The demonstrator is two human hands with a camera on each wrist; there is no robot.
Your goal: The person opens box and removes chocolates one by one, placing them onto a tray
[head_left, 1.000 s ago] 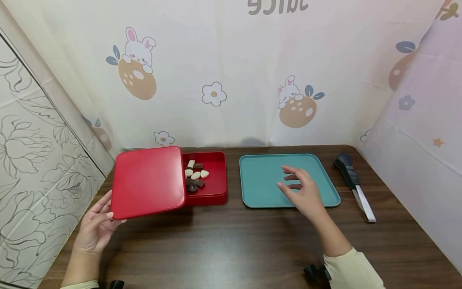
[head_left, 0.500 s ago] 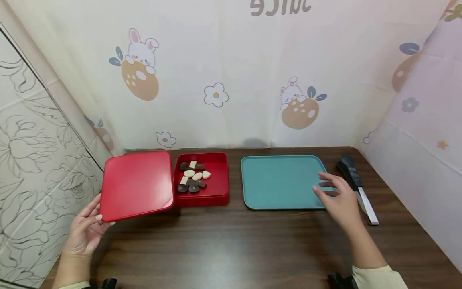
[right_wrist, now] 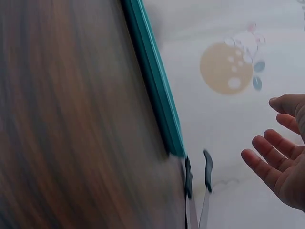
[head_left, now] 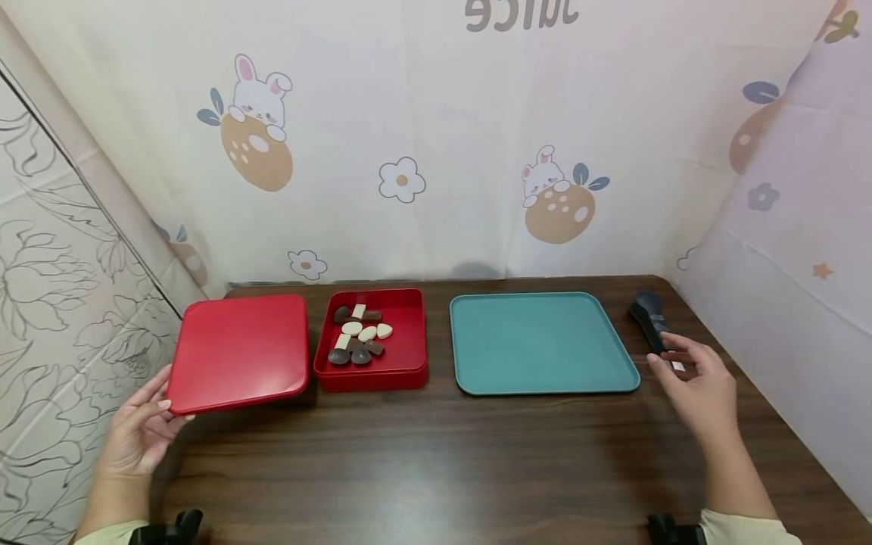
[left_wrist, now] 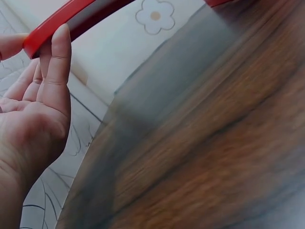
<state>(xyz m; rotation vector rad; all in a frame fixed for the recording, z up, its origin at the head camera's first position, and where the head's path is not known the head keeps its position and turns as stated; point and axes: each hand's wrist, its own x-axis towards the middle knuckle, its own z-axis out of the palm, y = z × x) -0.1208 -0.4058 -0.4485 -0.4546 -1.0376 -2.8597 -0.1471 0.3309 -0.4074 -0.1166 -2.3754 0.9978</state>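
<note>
My left hand (head_left: 139, 431) pinches the near left corner of a red lid (head_left: 238, 352) between thumb and fingers. In the left wrist view the lid (left_wrist: 78, 14) is raised above the table, with part of its underside showing. Beside it sits a red box (head_left: 409, 341) holding several dark and white chocolates (head_left: 359, 354), gathered mostly at its left side. At the far right, my right hand (head_left: 705, 393) hovers over tongs (head_left: 649, 314), fingers apart and relaxed. The tongs have black tips and silver arms; the hand covers much of the arms in the head view.
A teal tray (head_left: 538, 344) lies between the red box and the tongs. The dark wooden table (head_left: 409, 462) runs back to a printed curtain (head_left: 409, 113), with cloth walls at both sides.
My left hand has drawn the lid leftward and lower, uncovering the whole box. My right hand has moved right, from above the tray to above the tongs.
</note>
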